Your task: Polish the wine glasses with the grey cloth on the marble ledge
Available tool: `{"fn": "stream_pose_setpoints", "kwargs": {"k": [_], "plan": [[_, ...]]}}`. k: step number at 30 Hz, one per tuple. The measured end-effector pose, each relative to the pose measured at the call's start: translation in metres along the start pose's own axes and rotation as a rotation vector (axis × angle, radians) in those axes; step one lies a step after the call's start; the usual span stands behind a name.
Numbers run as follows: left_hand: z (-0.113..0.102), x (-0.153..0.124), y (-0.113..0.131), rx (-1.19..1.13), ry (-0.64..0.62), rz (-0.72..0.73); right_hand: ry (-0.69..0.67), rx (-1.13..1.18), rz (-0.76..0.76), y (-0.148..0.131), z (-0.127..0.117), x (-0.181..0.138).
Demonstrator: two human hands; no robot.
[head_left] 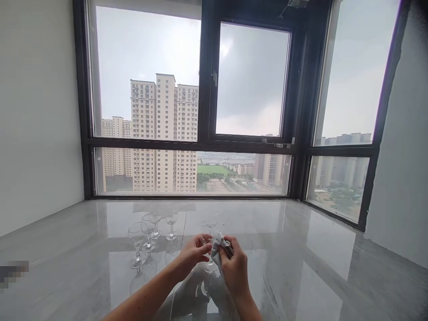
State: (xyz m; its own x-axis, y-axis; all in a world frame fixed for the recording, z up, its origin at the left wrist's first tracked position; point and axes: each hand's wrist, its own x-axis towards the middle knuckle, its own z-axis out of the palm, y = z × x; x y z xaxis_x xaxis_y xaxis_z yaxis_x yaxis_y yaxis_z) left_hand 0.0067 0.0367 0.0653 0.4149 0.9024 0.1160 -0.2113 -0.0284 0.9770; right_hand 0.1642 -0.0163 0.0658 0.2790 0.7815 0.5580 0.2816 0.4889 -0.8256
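A clear stemmed glass (210, 267) is in front of me, its foot at the grey tiled surface. My left hand (195, 249) curls its fingers around the upper part of this glass from the left. In my right hand (234, 263) a bunched grey cloth (219, 248) is gripped, pressed close against the glass's right side. Hands and cloth hide much of the bowl and stem. Left of my hands, several similar stemmed glasses (137, 245) stand upright in a loose group. Another clear rim shows faintly just behind my hands.
The glossy grey tiled ledge (284, 267) reflects the window and glasses. A dark window frame (247, 145) rises at its far edge, with tall buildings outside. White walls (40, 111) flank both sides. A blurred dark object (13, 272) lies at the left edge.
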Motion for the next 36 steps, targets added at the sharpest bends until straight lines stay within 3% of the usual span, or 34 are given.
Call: {"fn": "stream_pose_setpoints", "kwargs": {"k": [8, 16, 24, 33, 36], "plan": [[0.001, -0.004, 0.010, -0.389, 0.187, 0.048, -0.012, -0.033, 0.049, 0.002, 0.000, 0.000], [0.000, -0.006, 0.018, -0.584, 0.182, 0.022, 0.096, -0.199, 0.105, 0.001, -0.004, 0.003], [-0.004, 0.001, -0.002, -0.334, 0.151, 0.038, 0.268, -0.235, 0.132, 0.005, -0.015, 0.009], [-0.002, 0.006, -0.011, 0.034, 0.058, 0.108, 0.294, -0.174, 0.114, 0.000, -0.017, 0.008], [-0.005, 0.007, -0.012, 0.253, 0.124, 0.163, 0.304, -0.173, 0.113, 0.000, -0.016, 0.008]]}}
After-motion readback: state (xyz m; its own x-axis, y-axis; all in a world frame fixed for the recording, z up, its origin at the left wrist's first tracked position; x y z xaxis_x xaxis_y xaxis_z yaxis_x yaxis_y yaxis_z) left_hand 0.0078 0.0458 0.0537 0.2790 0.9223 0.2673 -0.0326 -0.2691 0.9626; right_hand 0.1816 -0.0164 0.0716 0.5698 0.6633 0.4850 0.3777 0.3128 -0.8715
